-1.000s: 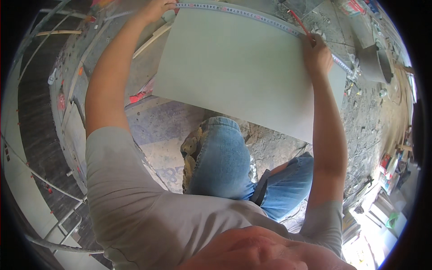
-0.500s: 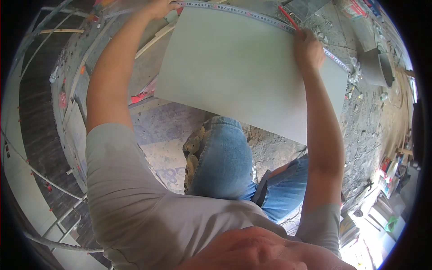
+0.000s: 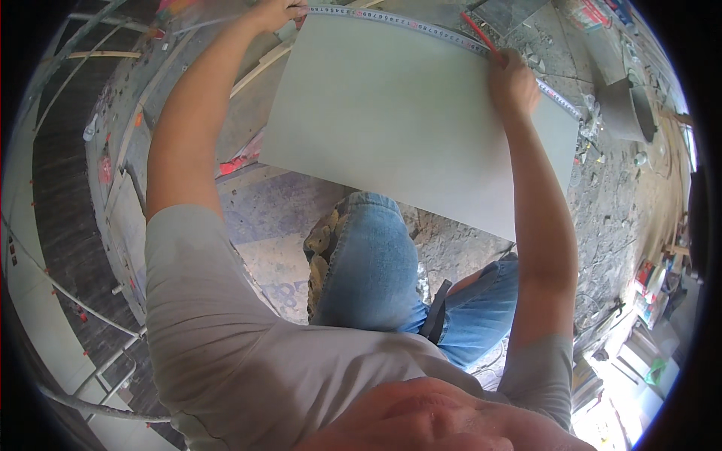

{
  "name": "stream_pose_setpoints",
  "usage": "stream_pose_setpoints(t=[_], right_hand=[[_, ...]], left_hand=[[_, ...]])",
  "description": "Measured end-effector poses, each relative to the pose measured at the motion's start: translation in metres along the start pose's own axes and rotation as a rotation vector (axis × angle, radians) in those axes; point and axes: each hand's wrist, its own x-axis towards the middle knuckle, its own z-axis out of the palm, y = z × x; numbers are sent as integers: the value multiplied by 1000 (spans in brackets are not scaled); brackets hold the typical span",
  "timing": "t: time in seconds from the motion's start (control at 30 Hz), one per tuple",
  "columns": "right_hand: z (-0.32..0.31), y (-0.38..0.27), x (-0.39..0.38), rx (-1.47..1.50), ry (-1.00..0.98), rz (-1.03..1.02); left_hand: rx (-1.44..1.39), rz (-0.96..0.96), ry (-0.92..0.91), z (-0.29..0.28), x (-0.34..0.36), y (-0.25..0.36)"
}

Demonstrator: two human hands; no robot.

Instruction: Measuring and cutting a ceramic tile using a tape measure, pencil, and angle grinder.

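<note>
A pale grey-white square-cornered board (image 3: 398,113) lies on the floor before my knees. A silver tape measure blade (image 3: 421,27) runs along its far edge and reaches beyond its right side. My left hand (image 3: 282,13) pinches the blade at the board's far left corner. My right hand (image 3: 513,84) grips a thin red pencil (image 3: 477,30) and rests on the board's far edge at the tape, near the right; whether it also holds the blade is hidden by the fingers.
Around the board are the rough, debris-strewn concrete floor (image 3: 459,225), a grey bucket (image 3: 624,109) at right, pale wooden strips (image 3: 256,71) and red scraps (image 3: 241,159) at left. Farther left stand metal bars (image 3: 90,308) beside a dark floor strip (image 3: 71,218); clutter (image 3: 647,274) sits far right.
My right hand and the pencil have slid slightly left along the tape and then stayed there. My left hand stays at the corner, shifted only slightly in view.
</note>
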Motion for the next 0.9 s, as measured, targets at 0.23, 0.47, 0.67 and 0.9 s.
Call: stream_pose_setpoints(t=[0.23,0.47,0.67,0.9], right_hand=[[-11,-10,-9,95,96,19],[-56,82,5,1273,259,528],[-77,201,-4,935,371,492],[-71,220,10,1111,275,436]], left_hand=[[-16,183,-42,16,51,-65],[39,472,16,17,73,-93],[29,446,55,28,88,-98],[-142,387,10,27,96,-98]])
